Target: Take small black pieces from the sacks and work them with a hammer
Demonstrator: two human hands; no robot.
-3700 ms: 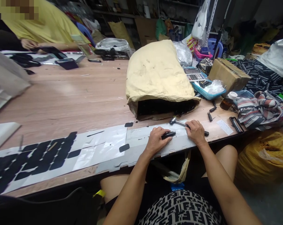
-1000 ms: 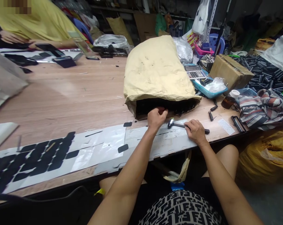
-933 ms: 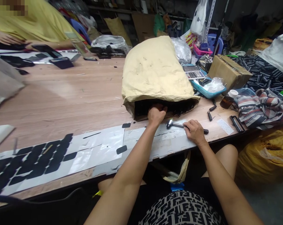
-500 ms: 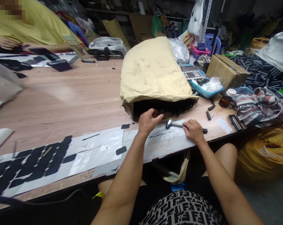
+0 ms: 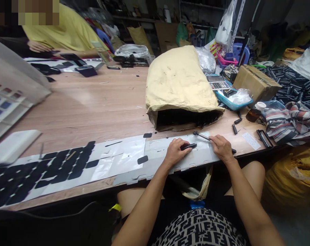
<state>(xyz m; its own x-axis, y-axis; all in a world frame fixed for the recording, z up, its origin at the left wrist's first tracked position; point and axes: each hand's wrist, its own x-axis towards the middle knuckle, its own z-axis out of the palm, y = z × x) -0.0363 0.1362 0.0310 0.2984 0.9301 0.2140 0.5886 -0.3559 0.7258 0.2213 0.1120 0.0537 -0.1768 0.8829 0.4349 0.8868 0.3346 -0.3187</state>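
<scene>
My left hand [image 5: 176,151] is closed around a slim black handle-like piece [image 5: 189,146], whose tapered end points right above the white board [image 5: 160,160]. In my right hand [image 5: 222,147] is a small hammer [image 5: 203,136]; its metal head points left and its dark grip end shows beyond my palm. Just beyond both hands lies a large yellowish paper sack [image 5: 182,78]. Its mouth faces me, and the dark contents inside are hard to make out.
Black rounded pads [image 5: 65,162] cover the sheet at left. To the right are a blue basket [image 5: 233,100] with a calculator [image 5: 218,83], a cardboard box [image 5: 257,82], a brown bottle [image 5: 255,111] and a striped cloth [image 5: 293,119]. A person in yellow [image 5: 75,30] sits across the table.
My left hand has come from the sack's mouth back toward me, down over the board, bringing the black piece. My right hand still holds the hammer, its head now tilted differently. The view has shifted left.
</scene>
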